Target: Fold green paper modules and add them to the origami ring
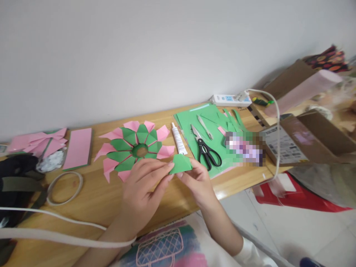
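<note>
Between my two hands is a folded piece of green paper [180, 164], held up over the near side of the table. My left hand [147, 185] pinches its left edge between thumb and fingers. On the right edge, my right hand [198, 181] grips it with the thumb below and fingers behind. Just behind my left hand lies a ring-shaped paper flower [126, 144], with green inner petals and pink outer tips; my left hand hides part of its near side. A white glue tube [179, 139] rests to the right of the flower.
Black-handled scissors [204, 148] and a pale craft knife [205, 127] lie on green paper sheets [186, 116]. Pink paper [78, 148] and a tape roll [64, 188] sit at left. A power strip [230, 100] and cardboard box [303, 139] stand right. White cables [55, 237] cross the front.
</note>
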{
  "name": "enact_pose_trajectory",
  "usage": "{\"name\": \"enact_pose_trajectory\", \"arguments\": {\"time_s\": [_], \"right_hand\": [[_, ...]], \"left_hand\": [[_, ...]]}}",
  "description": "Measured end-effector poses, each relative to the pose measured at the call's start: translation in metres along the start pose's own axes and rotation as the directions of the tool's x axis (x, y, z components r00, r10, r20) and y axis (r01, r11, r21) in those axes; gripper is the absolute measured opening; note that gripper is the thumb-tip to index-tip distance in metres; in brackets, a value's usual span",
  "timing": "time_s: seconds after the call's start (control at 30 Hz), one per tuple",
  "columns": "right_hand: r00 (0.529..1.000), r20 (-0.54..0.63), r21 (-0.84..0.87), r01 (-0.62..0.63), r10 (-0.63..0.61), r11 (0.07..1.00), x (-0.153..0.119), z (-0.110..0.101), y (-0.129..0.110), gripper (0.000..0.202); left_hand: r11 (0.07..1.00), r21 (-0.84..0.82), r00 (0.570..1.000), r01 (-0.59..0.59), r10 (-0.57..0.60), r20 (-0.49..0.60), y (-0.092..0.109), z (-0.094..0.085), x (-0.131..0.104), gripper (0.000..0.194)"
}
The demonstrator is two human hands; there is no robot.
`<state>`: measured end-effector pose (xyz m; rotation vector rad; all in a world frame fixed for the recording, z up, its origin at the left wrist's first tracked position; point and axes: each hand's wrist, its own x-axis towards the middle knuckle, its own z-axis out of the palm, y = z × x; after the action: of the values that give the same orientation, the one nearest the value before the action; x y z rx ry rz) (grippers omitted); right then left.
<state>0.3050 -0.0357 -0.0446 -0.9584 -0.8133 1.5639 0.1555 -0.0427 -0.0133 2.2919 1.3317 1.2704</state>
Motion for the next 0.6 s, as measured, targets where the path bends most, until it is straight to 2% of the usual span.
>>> {"name": "enact_pose_trajectory", "arguments": {"time_s": [0.4, 0.6], "right_hand": [[1.0, -0.016, -0.008, 0.006, -0.006, 1.0, 0.0004, -0.0022, 0.0054, 0.022], [1.0, -0.007, -0.022, 0.007, -0.008, 1.0, -0.0003, -0.0044, 0.0066, 0.021]], "left_hand": [[0.999, 0.036, 1.0, 0.018, -0.019, 0.004, -0.001, 0.0025, -0.0019, 0.02], [0.993, 0.057, 0.995, 0.103, -0.103, -0.004, -0.0023, 0.0035, -0.0044, 0.023]]}}
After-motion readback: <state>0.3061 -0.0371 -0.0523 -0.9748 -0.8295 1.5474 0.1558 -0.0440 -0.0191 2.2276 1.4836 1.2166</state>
